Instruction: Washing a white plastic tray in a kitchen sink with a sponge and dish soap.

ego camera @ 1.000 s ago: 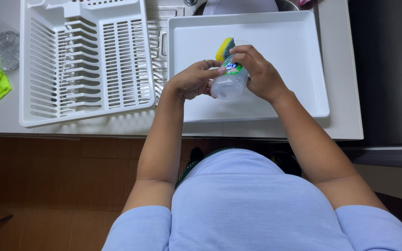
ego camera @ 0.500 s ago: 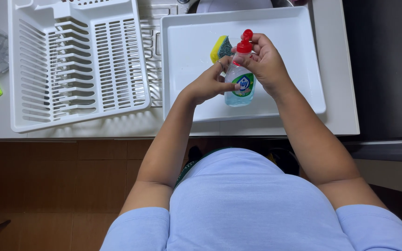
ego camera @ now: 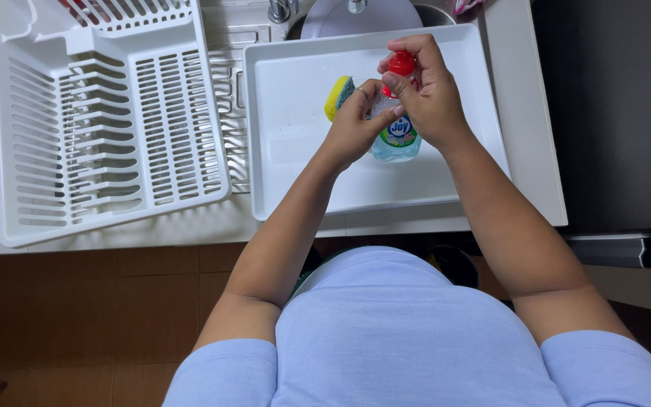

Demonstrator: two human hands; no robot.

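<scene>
We hold the dish-soap bottle point(ego camera: 395, 134) with both hands above the white tray point(ego camera: 295, 151). Our right hand point(ego camera: 431, 94) wraps the neck, fingers curled shut around the red cap point(ego camera: 401, 63). Our left hand point(ego camera: 356, 124) pinches the upper body of the bottle between thumb and fingertips. The cap is still seated on the bottle; we judge that opening is in progress and no soap has been dispensed. The bottle is small, clear plastic, with pale blue liquid filling its lower part and a blue-green label. A yellow sponge point(ego camera: 336, 96) lies in the tray just beside our left hand. A white dish rack point(ego camera: 107, 120) stands to the left of the tray.
</scene>
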